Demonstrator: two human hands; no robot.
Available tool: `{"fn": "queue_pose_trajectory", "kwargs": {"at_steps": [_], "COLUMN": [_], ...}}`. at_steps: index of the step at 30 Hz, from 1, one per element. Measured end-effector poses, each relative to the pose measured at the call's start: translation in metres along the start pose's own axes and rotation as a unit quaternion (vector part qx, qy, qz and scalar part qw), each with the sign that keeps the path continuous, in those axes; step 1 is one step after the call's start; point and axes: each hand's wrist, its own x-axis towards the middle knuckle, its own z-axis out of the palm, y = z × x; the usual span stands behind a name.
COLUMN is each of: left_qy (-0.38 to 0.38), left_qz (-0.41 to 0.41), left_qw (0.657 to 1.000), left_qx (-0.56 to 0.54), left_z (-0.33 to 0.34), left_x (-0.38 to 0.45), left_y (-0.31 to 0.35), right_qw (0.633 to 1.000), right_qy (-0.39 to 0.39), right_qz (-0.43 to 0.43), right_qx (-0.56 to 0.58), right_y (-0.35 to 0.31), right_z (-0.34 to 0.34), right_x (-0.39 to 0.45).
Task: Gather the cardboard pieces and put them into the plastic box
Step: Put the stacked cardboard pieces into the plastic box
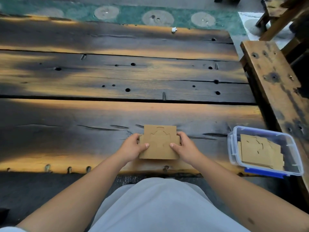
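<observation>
A small stack of brown cardboard pieces (159, 143) with cut-out outlines lies near the front edge of the dark wooden table (117, 77). My left hand (133, 148) grips the stack's left side, thumb on top. My right hand (184, 149) grips its right side the same way. To the right, at the table's front corner, stands a clear plastic box (234, 148) with blue clips, lid off. Several cardboard pieces (262, 152) lie flat inside it.
A wooden bench (274, 77) runs along the table's right side, close behind the box. A small white scrap (173, 29) lies at the table's far edge. A green patterned rug (133, 15) covers the floor beyond. More wooden furniture (284, 19) stands at the top right.
</observation>
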Motion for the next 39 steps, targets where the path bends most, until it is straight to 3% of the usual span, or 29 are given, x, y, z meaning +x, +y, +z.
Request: {"fn": "queue_pose_trajectory", "kwargs": {"at_steps": [10, 18, 24, 31, 39], "left_qy": [-0.015, -0.02, -0.034, -0.028, -0.059], "left_qz": [0.007, -0.007, -0.004, 0.009, 0.014], "left_qw": [1.0, 0.999, 0.998, 0.993, 0.978], "left_qx": [0.007, 0.033, 0.053, 0.111, 0.201], "left_z": [0.004, 0.047, 0.114, 0.219, 0.323], "left_x": [-0.003, 0.01, 0.021, 0.036, 0.049], "left_y": [0.003, 0.036, 0.077, 0.131, 0.166], "right_qw": [0.998, 0.992, 0.988, 0.979, 0.975], "right_qy": [0.046, 0.098, 0.119, 0.184, 0.195], "right_qz": [0.034, 0.047, 0.049, 0.077, 0.101], "right_qx": [0.022, 0.056, 0.087, 0.038, 0.03], "right_y": [0.014, 0.032, 0.058, 0.108, 0.167], "right_z": [0.002, -0.043, -0.111, -0.206, -0.294], "right_x": [-0.006, -0.01, -0.021, -0.034, -0.047]}}
